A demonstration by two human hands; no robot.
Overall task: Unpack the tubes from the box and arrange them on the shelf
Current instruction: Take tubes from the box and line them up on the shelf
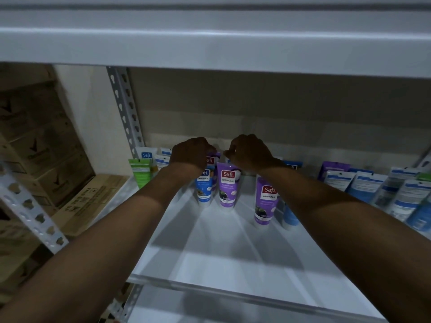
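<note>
At the back of the white shelf [233,257], both hands are working close together among the standing tubes. The left hand [190,157] is curled, knuckles up, with its fingers closed over the top of a tube in the back row; only a small purple part of that tube [213,159] shows beside the hand. The right hand [250,152] is also curled and seems to pinch the top of another tube, but this tube is almost fully hidden behind the hand, so I cannot tell its colour.

Just in front of the hands stand a blue tube [204,190] and a purple tube [227,187], side by side and near each other. A second purple tube [264,201] stands more forward and to the right, apart from this pair. All stand upright on their caps, long axis vertical, flat crimped end up, with the printed front facing out of the shelf toward the person. More tubes stand along the back at left, near a green one [141,171], and a group of blue and white ones [373,190] leans at the right.

I judge the task to be well under way: many tubes are placed, but the front of the shelf is bare. The box is not in view, so what remains inside cannot be told. Cardboard cartons [35,148] are stacked at the left.
</note>
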